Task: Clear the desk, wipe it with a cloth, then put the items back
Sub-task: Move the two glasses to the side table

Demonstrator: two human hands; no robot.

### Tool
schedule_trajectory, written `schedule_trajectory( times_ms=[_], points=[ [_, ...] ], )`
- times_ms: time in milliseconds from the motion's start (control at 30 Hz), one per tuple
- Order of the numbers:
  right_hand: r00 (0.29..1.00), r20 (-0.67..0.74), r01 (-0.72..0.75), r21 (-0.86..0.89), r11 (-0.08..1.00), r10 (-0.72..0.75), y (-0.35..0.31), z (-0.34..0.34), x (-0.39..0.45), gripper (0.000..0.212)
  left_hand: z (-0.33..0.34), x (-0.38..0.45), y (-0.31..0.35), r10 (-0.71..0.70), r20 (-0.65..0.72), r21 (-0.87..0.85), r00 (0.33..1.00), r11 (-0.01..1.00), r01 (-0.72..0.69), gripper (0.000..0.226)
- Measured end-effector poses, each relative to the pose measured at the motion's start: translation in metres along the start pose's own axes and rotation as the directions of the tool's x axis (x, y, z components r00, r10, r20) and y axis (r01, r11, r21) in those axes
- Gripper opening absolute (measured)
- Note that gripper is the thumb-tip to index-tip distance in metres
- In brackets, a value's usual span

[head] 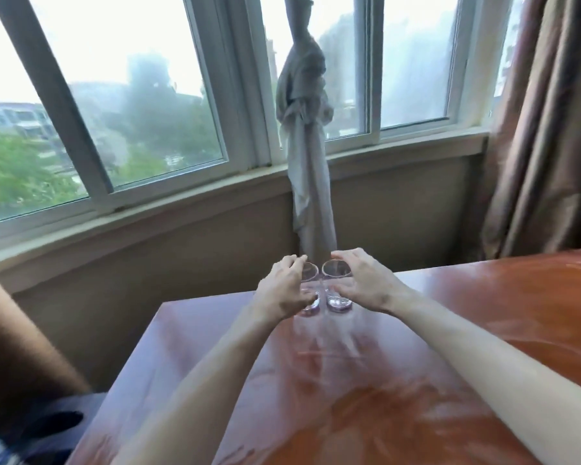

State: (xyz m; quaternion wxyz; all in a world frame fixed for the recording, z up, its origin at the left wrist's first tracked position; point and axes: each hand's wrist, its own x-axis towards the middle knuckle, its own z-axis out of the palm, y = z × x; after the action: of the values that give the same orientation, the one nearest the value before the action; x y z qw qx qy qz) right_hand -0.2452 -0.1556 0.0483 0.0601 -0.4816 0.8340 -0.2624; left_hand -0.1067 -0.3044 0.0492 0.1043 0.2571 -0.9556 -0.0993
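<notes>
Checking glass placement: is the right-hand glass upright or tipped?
Upright. The right glass stands base down on the desk, rim up, with the right hand around it.

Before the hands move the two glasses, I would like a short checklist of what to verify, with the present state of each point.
1. Left hand grips the left glass: ok, fingers curl round it.
2. Right hand grips the right glass: ok.
3. Both glasses upright: ok.
4. Glasses rest on the desk: cannot tell, bases are blurred.
5. Glasses away from the desk's far edge: not ok, they are close to it.
6. Glasses empty: cannot tell.
</notes>
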Motion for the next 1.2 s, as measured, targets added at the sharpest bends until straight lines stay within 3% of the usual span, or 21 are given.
schedule_trajectory(
  times_ms=[133,300,600,800,1000,1200],
  points=[
    [0.998,0.064,-0.026,-0.007,1.0,0.027,0.015,0.023,0.023,0.083,0.038,0.024,-0.01,-0.039,0.026,-0.046,0.999,0.998,0.04,0.092],
    [0.997,0.049,-0.053,0.034,0.998,0.051,0.018,0.045,0.037,0.082,0.056,0.038,-0.015,-0.048,-0.06,-0.099,0.997,0.994,0.042,0.09],
    [0.996,0.07,-0.065,0.055,0.996,0.061,-0.026,0.029,0.007,0.063,0.013,0.009,-0.022,0.014,-0.046,-0.073,0.999,0.997,-0.018,0.071],
    [0.996,0.071,0.048,0.059,0.997,-0.052,-0.107,0.029,-0.015,0.078,-0.053,-0.055,-0.06,-0.03,-0.039,0.028,0.999,0.999,0.031,0.063],
    [0.966,0.141,0.211,0.069,0.975,-0.219,-0.212,0.064,-0.028,0.062,-0.119,-0.144,-0.129,-0.137,-0.052,0.144,0.989,0.979,0.144,0.063],
    [0.884,0.23,0.385,0.133,0.913,-0.406,-0.325,0.134,-0.048,0.049,-0.148,-0.252,-0.215,-0.311,-0.092,0.196,0.946,0.926,0.323,0.065]
  ],
)
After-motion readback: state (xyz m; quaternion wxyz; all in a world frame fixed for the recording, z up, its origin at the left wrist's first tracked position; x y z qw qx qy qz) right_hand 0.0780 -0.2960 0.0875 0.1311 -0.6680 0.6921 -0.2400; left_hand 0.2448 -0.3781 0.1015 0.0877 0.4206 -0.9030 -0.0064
